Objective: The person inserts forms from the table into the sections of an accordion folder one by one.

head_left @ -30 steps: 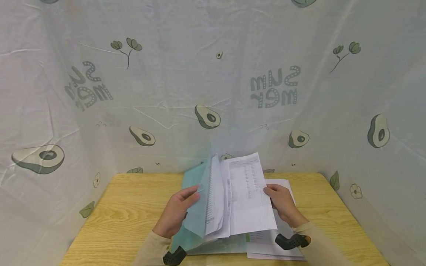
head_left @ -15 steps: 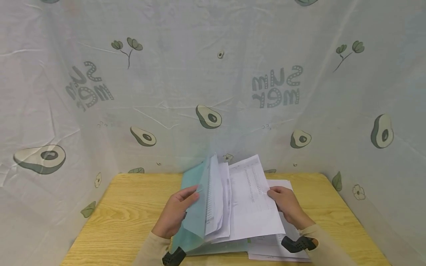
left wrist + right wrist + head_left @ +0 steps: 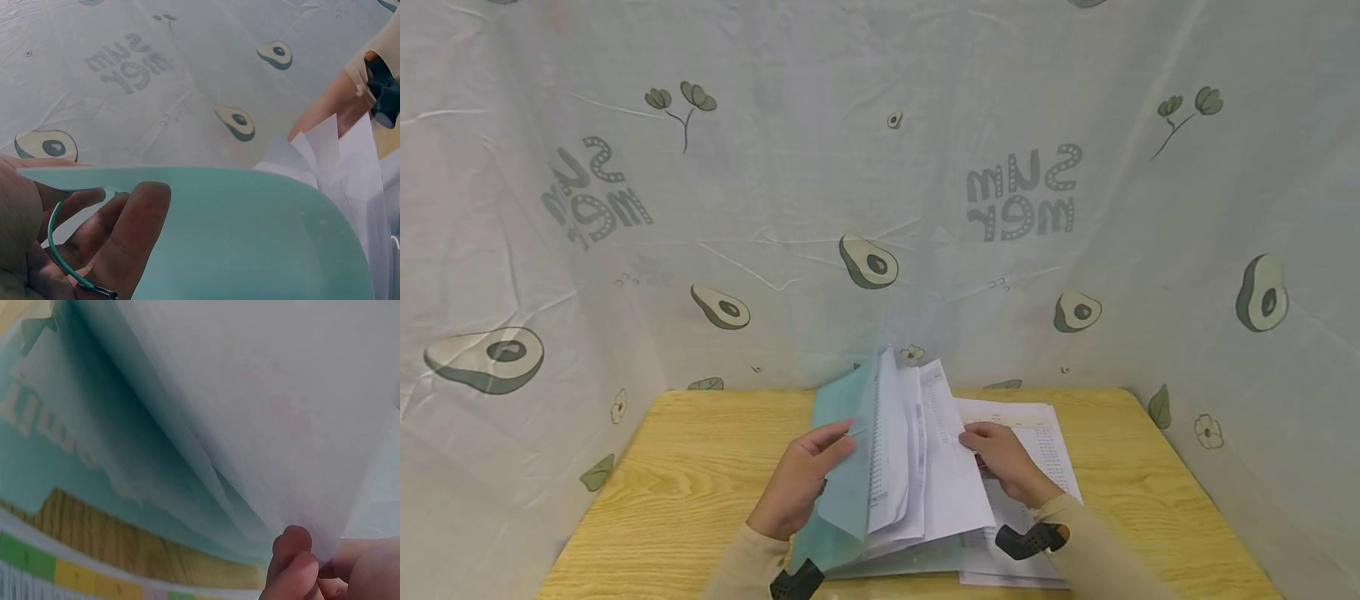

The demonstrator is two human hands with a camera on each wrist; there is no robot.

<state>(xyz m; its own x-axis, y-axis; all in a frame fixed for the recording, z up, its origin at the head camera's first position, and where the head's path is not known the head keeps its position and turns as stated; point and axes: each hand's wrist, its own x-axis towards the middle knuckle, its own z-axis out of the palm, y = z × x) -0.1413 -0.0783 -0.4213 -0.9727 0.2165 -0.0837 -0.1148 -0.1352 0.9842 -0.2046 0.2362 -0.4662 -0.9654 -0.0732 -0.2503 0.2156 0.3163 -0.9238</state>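
Observation:
A translucent teal plastic folder (image 3: 837, 408) stands half open on the table, its raised cover pinched between my left hand's (image 3: 797, 483) thumb and fingers. Inside the folder several white printed sheets (image 3: 891, 467) lean upright and slightly fanned. My right hand (image 3: 1006, 462) pinches the right edge of a paper sheet (image 3: 951, 475) beside them. In the left wrist view the folder cover (image 3: 250, 231) fills the lower part and hides some of the fingers. Close up in the right wrist view, fingertips hold the sheet's (image 3: 281, 406) edge near its corner.
More printed papers (image 3: 1052, 454) lie on the wooden table (image 3: 700, 467) under and beyond my right hand. One printed page (image 3: 81, 572) has coloured header cells in the right wrist view. A whitish curtain (image 3: 760, 192) with avocado prints surrounds the table's back and sides.
My right hand first drew the sheet a little to the right, then brought it back left against the papers in the folder. The printed papers on the right show more. My left hand stays nearly still.

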